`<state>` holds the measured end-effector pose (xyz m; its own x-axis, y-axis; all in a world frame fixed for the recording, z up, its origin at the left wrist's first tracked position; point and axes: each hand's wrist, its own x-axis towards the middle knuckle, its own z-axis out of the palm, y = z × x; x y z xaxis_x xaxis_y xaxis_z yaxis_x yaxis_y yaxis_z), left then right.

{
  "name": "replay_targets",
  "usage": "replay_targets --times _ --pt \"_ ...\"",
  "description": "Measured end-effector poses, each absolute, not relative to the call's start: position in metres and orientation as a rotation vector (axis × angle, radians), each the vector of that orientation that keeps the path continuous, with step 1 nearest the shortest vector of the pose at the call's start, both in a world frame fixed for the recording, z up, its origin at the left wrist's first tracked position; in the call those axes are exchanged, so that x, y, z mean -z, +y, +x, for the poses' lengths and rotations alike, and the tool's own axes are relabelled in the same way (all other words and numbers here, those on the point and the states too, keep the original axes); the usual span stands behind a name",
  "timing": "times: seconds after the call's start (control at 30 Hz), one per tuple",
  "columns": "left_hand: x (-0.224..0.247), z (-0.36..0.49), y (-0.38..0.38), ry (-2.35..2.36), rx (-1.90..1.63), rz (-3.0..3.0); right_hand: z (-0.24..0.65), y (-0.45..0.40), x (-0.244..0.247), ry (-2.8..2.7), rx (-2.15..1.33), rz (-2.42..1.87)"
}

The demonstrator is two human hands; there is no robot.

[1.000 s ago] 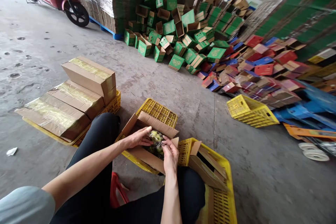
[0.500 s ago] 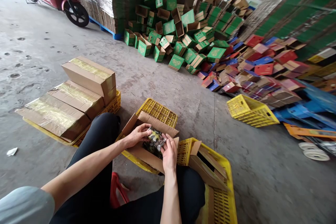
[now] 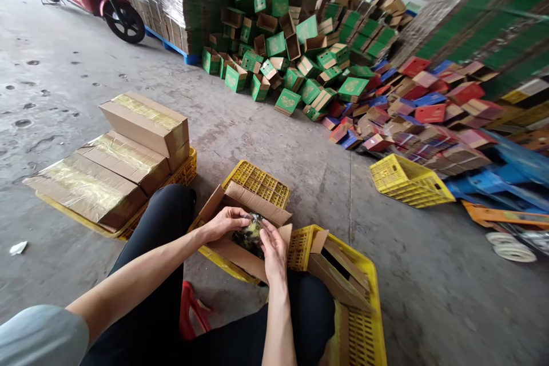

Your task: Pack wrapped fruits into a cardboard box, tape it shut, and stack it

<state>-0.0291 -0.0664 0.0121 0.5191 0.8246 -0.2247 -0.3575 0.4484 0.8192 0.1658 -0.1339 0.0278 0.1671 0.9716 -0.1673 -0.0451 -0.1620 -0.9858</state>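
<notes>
A small clear plastic packet (image 3: pixel 253 226) with dark and yellow-green contents is held over an open cardboard box (image 3: pixel 244 255). My left hand (image 3: pixel 226 223) pinches its left edge. On the packet's right side, the fingers of my right hand (image 3: pixel 273 245) are closed. Dark items show inside the box under the packet; their details are too small to tell. The box sits in a yellow crate (image 3: pixel 229 270) between my knees.
Taped cartons (image 3: pixel 92 186) lie on a yellow crate at the left. Another yellow crate (image 3: pixel 371 331) holds an open carton (image 3: pixel 338 274) beside my right knee. Green boxes (image 3: pixel 274 46), red and blue boxes (image 3: pixel 431 113) and a yellow crate (image 3: pixel 409 182) are farther off.
The packet has turned and shifted slightly left and down between my hands. My hands have come a little closer together.
</notes>
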Motion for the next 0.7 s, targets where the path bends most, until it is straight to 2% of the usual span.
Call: replay_targets --times 0.13,0.33,0.5,0.6,0.7 --pt "-0.012 -0.029 -0.068 0.706 -0.797 0.863 0.160 -0.133 -0.033 -1.021 -1.292 -1.383" --pt "-0.010 -0.026 -0.067 0.701 -0.845 0.724 0.165 -0.134 -0.024 -0.938 -1.147 -1.517" --pt "-0.009 -0.025 -0.066 0.894 -0.756 0.684 0.169 -0.131 -0.020 -0.840 -1.021 -1.519" --pt "-0.009 -0.025 -0.069 0.869 -0.672 0.735 0.167 -0.130 -0.020 -0.907 -0.932 -1.555" --pt "-0.011 -0.025 -0.073 0.838 -0.657 0.734 0.162 -0.131 -0.023 -1.033 -0.986 -1.521"
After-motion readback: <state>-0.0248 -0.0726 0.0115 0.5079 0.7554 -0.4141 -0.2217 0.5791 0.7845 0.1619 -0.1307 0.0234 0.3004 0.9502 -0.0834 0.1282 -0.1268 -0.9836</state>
